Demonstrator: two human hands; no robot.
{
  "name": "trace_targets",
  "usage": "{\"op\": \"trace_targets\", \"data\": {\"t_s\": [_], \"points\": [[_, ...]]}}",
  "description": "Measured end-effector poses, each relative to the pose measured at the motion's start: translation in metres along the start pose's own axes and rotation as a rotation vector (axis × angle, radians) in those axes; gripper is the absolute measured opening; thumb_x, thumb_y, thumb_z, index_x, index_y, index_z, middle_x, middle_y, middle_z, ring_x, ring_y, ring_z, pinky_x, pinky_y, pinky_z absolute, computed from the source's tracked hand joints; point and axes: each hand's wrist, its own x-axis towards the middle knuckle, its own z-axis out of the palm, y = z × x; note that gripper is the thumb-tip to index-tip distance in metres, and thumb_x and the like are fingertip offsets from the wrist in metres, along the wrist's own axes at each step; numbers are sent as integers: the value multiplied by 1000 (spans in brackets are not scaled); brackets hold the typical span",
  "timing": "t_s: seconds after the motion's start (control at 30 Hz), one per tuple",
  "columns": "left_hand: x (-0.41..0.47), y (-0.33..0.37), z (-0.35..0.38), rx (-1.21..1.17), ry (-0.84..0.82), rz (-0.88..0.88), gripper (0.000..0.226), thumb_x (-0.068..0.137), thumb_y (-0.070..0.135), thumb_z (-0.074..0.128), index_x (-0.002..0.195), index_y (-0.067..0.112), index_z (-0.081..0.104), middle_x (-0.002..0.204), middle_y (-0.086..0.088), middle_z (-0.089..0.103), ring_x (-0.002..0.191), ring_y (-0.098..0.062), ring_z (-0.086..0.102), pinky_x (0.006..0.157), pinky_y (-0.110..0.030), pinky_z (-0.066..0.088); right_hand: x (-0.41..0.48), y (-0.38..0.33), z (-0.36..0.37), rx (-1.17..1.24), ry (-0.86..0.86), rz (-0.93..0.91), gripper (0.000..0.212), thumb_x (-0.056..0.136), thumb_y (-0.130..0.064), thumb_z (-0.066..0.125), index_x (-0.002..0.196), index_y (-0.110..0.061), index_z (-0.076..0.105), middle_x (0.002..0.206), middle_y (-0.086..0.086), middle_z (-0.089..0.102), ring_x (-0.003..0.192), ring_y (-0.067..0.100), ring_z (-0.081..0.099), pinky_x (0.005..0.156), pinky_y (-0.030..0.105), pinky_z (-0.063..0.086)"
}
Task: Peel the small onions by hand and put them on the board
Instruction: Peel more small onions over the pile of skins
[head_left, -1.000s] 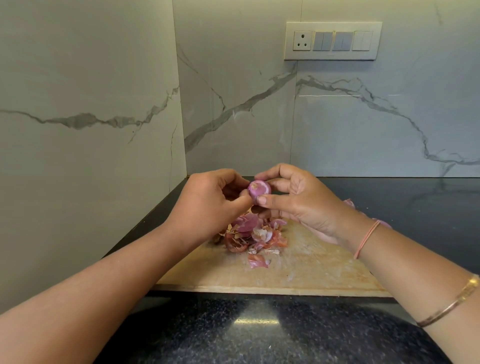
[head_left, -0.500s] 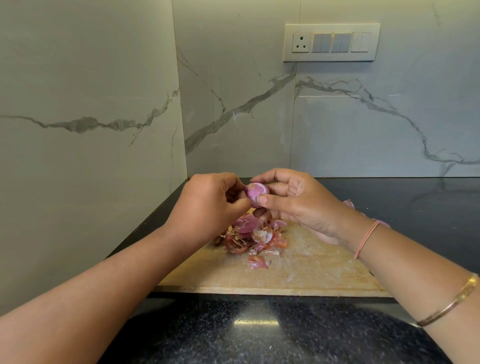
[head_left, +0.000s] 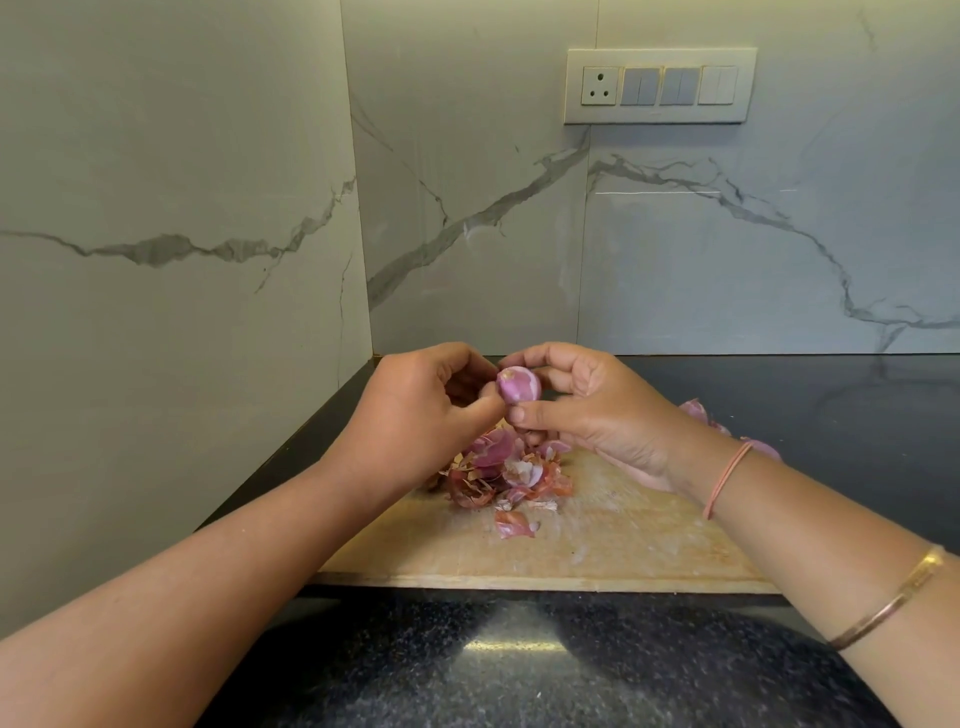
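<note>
A small pink onion is held in the air above the wooden board. My right hand pinches it between thumb and curled fingers. My left hand has its fingers curled against the onion's left side, its thumb tip at the skin. Below the hands a heap of pink and brown onion skins lies on the board. Pink onions show partly behind my right wrist on the board's far right.
The board lies on a black speckled counter in a corner. Marble-look walls rise at the left and back, with a socket and switch panel on the back wall.
The onion has turned slightly between my fingers and the hands have shifted a little; the heap of skins on the board is unchanged.
</note>
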Motion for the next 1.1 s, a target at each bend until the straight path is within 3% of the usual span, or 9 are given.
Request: {"op": "trace_targets", "data": {"t_s": [0.17,0.33,0.43,0.53,0.63,0.77,0.9,1.0,1.1], "points": [[1,0,0,65,38,15,10,81,25,66,74,18,67,62,7,65,56,-7,58,47,-17,44,1,0,5,-94,29,-74,34,79,5,69,102,-19,62,104,4,70,80,14,65,71,29,57],[1,1,-1,42,42,-6,13,80,25,68,69,18,66,57,6,62,49,-6,53,42,-16,40,0,0,5,-113,11,-67,33,82,4,67,102,-21,62,109,5,69,83,15,64,76,31,56],[1,2,-2,8,31,-37,12,82,20,68,69,20,66,58,6,62,49,-11,57,42,-23,48,-1,-2,3,-119,-13,-51,33,84,3,65,105,-22,61,108,3,68,78,8,63,69,24,54],[1,2,-4,-20,23,-37,14,82,17,68,68,20,66,57,8,61,46,-5,55,39,-17,43,-2,-5,-1,-122,-72,-20,33,87,2,61,109,-22,60,101,-3,67,69,0,62,64,17,50],[2,2,-4,-49,18,-45,14,82,17,69,68,15,67,58,5,62,47,-1,50,42,-10,36,-3,-6,-6,-102,-96,-18,36,89,3,58,109,-27,62,110,-2,65,86,6,63,79,24,53],[2,1,-3,-23,19,-40,13,82,18,68,70,14,67,57,7,62,46,-2,52,43,-15,43,-1,-2,-5,-86,-46,1,35,89,-5,62,115,-28,61,120,4,63,101,23,62,96,38,51],[1,3,-4,51,-12,30,13,83,17,66,70,19,64,59,8,63,50,-7,59,45,-20,48,2,3,0,-184,51,-35,34,81,-27,71,114,-25,65,110,-1,68,91,14,67,86,32,53],[1,3,-4,36,-22,10,15,83,16,66,69,22,63,58,9,62,50,-7,59,42,-18,46,3,3,4,-217,91,-71,19,85,-21,68,104,-26,66,98,2,72,75,17,67,76,31,56],[3,1,-3,-39,11,-59,17,81,14,66,67,24,63,61,7,64,53,-6,58,47,-15,46,2,0,4,-243,77,-89,18,90,-14,63,104,-25,64,98,3,71,70,15,64,71,26,56]]}}
